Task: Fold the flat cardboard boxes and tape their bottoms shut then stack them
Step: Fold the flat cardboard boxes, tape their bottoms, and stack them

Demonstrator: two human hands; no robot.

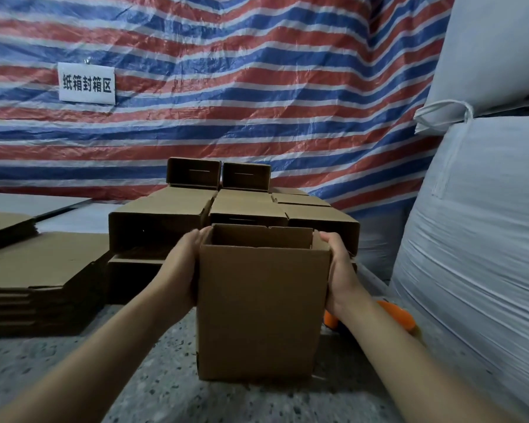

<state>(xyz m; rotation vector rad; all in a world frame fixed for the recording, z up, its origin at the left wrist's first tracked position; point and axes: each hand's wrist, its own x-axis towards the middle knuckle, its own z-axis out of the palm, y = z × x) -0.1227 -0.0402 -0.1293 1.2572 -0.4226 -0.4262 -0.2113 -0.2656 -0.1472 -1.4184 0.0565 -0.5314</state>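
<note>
We hold the folded cardboard box (pixel 261 306) upright, open top up, between our left hand (pixel 182 267) and right hand (pixel 338 270), fingers curled around its sides, before the stacked boxes (pixel 226 209).

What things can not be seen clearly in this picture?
Head view only:
- Underside of the held box: it faces away, so any tape there is hidden.
- Fingers of left hand and right hand: mostly behind the box sides.
- Orange object: mostly covered by the right forearm.
- Flat cardboard stack: cut by the left edge.
</note>
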